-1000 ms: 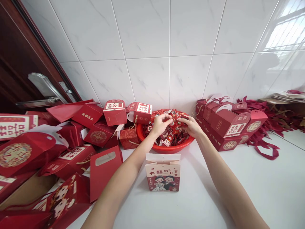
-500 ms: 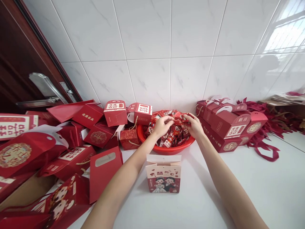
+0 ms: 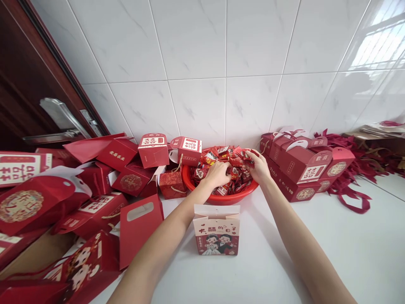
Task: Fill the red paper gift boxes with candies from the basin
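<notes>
A red plastic basin [image 3: 234,198] by the wall is heaped with red-wrapped candies [image 3: 218,154]. My left hand [image 3: 218,174] reaches down into the heap with its fingers curled; their tips, and whatever they grip, are hidden. At the basin's right side, my right hand [image 3: 260,167] is closed on red candy packets [image 3: 248,157], held just over the heap. Between my forearms a small gift box [image 3: 217,236] stands upright, its pale top flaps raised and a cartoon bridal couple on its front.
Red gift boxes [image 3: 133,156] lie piled on the left, some against the basin. More boxes [image 3: 303,162] are stacked at its right, beside dark red ribbons [image 3: 351,169]. A tiled wall [image 3: 196,55] rises behind, and a wooden door [image 3: 34,55] stands at far left.
My left hand has dropped lower and slightly right, deeper into the candies, its fingers now curled down. My right hand stays by the basin's right side with its packets.
</notes>
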### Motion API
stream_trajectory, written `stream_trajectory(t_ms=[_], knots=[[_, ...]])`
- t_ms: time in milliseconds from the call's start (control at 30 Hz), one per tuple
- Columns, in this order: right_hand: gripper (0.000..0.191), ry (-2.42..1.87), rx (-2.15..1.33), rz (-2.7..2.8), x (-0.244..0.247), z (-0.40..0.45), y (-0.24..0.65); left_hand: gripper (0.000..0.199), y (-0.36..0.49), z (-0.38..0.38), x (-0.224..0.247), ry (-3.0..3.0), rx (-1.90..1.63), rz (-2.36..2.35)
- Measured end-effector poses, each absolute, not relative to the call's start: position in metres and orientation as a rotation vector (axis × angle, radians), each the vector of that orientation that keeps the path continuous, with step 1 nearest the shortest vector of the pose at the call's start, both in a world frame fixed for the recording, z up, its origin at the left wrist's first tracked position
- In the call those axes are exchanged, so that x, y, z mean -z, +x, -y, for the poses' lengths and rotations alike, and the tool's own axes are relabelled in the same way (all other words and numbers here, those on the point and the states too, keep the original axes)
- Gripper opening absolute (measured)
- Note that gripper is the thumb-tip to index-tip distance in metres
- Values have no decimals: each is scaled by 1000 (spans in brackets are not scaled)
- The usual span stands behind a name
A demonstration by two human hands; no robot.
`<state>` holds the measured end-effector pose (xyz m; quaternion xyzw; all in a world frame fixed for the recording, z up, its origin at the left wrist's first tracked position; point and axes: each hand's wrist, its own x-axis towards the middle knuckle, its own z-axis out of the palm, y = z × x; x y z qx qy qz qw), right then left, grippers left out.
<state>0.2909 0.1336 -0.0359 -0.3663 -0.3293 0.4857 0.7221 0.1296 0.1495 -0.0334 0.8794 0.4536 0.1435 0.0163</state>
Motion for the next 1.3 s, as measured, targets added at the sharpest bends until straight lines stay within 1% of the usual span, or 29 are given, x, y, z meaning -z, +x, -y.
stream_trajectory(t_ms=[133,233,300,400,533,700,767,933,1000,1100,1300], knots=[[38,-817,-1076,724,36,-134,291,56,133,-142,31,2849,-275,-1445],[37,-829,-1067,715,36,-134,291,64,133,-141,31,2891,-176,-1399],[37,-830,-1071,713,36,-134,291,66,131,-144,31,2828,-240,-1385],[37,-832,-1088,733,36,-135,292,67,126,-149,31,2647,-539,-1398],[38,-828,-1089,732,37,-135,292,64,120,-155,31,2400,-919,-1461],[38,-830,-1082,710,38,-135,292,55,118,-156,31,2268,-1160,-1352],[37,-838,-1078,716,38,-136,291,49,118,-156,31,2252,-1210,-1301],[36,-837,-1073,747,37,-135,291,25,119,-156,30,2202,-1267,-1237],[37,-835,-1081,756,37,-134,291,20,119,-155,29,2187,-1283,-1223],[39,-831,-1095,771,35,-132,291,19,119,-154,27,2180,-1284,-1194],[41,-825,-1110,809,36,-131,291,24,118,-155,29,2166,-1275,-1159]])
